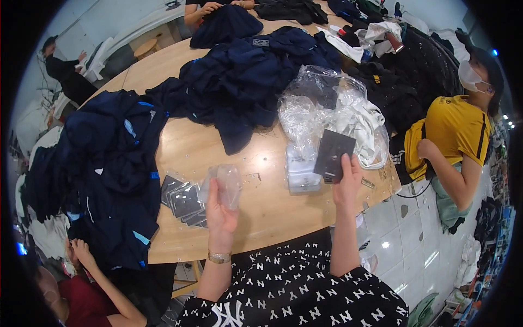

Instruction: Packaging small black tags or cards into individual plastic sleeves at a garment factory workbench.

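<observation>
The small bag (227,184) was clear, glossy plastic. The dark card (333,154) looked matt, like paper. The table (261,201) was smooth pale wood.

A round wooden table (180,147) fills the centre; glossy white floor tiles (403,245) shine at lower right.

1. The dark card (333,155) covers the tips of the right hand (348,182); its fingers cannot be counted.
2. The small clear bag (227,185) blurs against the left hand (219,210), so its contents are unreadable.
3. The navy heap (103,174) hides the surface (261,212) beneath it on the left.
4. The dark rim of the view cuts off the seated person in yellow (455,128).
5. The stack of packets (184,201) is too small to tell apart.
</observation>
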`<state>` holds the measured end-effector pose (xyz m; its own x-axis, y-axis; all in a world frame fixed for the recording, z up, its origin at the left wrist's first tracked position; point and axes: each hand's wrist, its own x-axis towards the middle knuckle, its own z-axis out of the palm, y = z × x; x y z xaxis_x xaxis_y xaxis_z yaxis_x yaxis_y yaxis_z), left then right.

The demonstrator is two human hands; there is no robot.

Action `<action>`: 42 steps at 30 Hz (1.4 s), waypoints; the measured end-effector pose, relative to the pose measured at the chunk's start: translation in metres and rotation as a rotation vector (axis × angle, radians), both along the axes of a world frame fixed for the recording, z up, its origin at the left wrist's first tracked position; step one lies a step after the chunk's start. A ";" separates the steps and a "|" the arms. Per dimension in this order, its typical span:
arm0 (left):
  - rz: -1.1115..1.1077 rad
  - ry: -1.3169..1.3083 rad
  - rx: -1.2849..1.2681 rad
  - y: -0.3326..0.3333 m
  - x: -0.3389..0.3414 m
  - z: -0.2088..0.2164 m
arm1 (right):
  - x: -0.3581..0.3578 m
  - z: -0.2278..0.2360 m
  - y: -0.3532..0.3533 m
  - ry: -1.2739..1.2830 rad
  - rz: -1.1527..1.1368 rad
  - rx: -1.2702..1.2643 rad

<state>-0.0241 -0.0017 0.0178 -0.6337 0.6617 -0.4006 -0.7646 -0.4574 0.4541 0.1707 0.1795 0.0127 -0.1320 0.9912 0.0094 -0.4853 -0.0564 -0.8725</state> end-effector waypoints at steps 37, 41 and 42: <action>0.407 0.516 -0.266 -0.003 -0.006 0.005 | -0.079 0.025 -0.082 0.056 0.571 -0.055; 0.457 0.556 -0.268 -0.002 -0.003 0.000 | -0.087 0.026 -0.102 0.092 0.575 -0.086; 0.459 0.557 -0.267 -0.003 -0.004 0.000 | -0.086 0.024 -0.106 0.087 0.589 -0.085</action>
